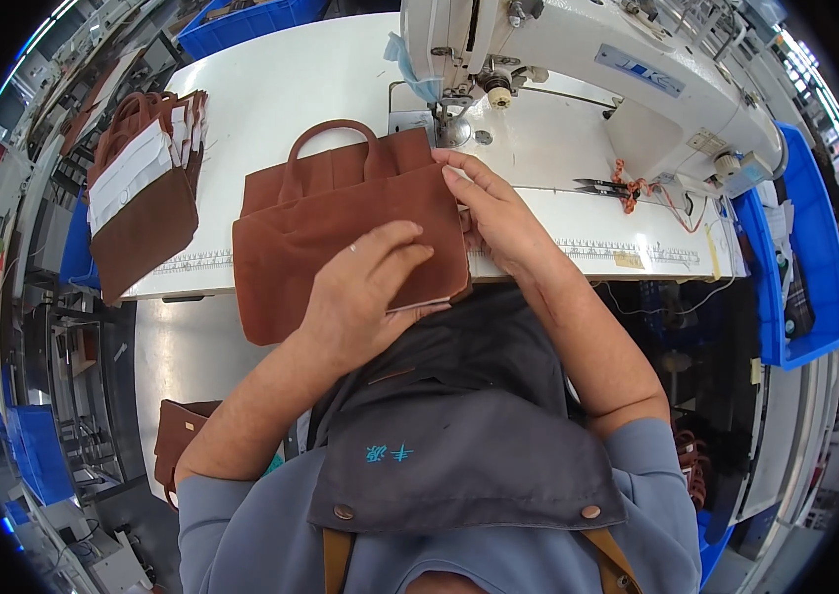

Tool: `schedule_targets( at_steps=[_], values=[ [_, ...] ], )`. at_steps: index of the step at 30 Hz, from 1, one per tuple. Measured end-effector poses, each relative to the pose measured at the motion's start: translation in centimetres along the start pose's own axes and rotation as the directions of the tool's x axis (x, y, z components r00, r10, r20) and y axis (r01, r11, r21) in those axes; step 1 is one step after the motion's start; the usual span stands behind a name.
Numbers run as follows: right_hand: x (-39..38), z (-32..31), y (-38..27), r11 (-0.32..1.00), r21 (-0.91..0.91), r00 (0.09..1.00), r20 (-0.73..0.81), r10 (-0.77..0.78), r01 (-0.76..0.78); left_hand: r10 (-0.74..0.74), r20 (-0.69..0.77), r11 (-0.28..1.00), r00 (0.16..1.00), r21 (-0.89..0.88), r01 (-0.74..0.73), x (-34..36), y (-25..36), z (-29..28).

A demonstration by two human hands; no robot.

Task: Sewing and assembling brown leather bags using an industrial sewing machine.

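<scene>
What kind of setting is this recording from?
Most likely a sewing workshop or bag factory: an industrial sewing machine on a white worktable, a stack of brown bag pieces, and both hands pressing a brown fabric bag.

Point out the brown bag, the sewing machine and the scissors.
brown bag (300,233), head view, front panel.
sewing machine (578,40), head view, white arm.
scissors (597,185), head view, dark blades.

Both hands press a brown fabric tote bag (340,233) flat: left hand (365,292) on its front, right hand (493,213) at its right edge beside the white sewing machine (588,59).
</scene>
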State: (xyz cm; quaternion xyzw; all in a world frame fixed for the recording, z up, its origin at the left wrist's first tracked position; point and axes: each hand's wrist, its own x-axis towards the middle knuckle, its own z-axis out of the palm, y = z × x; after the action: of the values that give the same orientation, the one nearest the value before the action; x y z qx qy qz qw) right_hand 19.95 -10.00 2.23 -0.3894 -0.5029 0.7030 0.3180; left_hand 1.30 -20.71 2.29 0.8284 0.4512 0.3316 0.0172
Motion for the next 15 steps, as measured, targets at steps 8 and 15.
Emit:
schedule_targets(
  at_steps=[8, 15],
  values=[
    [1.1, -1.2, 0.3, 0.982, 0.190, 0.991, 0.132, -0.003, -0.022, -0.280, -0.048, 0.802, 0.959, -0.560, 0.207, 1.1, -1.5, 0.0],
    [1.2, -0.2, 0.2, 0.998, 0.067, 0.990, 0.141, 0.005, -0.014, -0.515, 0.121, 0.298, 0.848, -0.903, 0.310, 1.9, -2.9, -2.4]
  ],
)
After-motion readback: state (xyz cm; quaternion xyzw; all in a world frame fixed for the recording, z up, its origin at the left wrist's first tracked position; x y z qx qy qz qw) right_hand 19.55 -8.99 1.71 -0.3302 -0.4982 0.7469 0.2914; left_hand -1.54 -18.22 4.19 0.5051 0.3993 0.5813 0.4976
